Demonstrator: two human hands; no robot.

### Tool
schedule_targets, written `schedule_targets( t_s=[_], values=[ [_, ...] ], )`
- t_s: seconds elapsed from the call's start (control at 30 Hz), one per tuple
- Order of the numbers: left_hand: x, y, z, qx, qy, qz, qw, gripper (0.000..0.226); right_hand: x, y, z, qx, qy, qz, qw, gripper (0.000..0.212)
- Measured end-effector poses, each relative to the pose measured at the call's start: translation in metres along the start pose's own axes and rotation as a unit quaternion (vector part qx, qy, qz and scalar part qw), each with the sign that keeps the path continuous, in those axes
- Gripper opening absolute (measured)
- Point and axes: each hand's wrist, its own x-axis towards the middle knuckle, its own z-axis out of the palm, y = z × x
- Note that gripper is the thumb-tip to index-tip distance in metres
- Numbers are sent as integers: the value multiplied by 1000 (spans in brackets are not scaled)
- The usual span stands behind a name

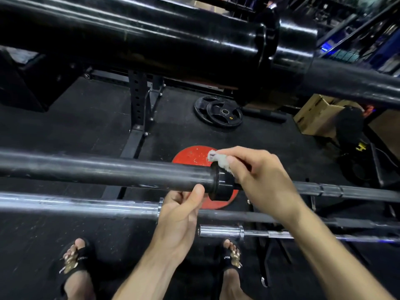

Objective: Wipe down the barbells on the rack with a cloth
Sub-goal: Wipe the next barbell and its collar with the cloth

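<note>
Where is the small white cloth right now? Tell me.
In the head view, the small white cloth sits just right of centre, pinched in the right hand against the collar of the black barbell, above the red round plate.

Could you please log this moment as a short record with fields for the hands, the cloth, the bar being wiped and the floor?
right hand: presses cloth on the collar
left hand: grips the sleeve from below
bar being wiped: black barbell, lying level on the rack
other bars: chrome barbell lower down
floor: red plate, black plates
</note>
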Motion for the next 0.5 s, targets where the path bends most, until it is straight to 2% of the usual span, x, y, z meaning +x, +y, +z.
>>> schedule_targets(
  t_s=[0.1,0.17,0.27,0.3,0.5],
  values=[
    [1,-1,2,0,9,0,1000,67,-40,6,13,-24,98,-100,990,36],
    [1,-1,2,-1,11,1,1000,52,-64,15,29,-53,137,-158,976,46],
    [0,-3,3,-5,8,-5,1000,22,-87,30,49,-85,167,-228,955,42],
    [0,-3,2,-7,9,-8,1000,20,-90,33,52,-83,166,-239,953,41],
    [6,-4,-3,-17,13,-10,1000,69,-73,30,43,-63,161,-211,962,54]
  ],
)
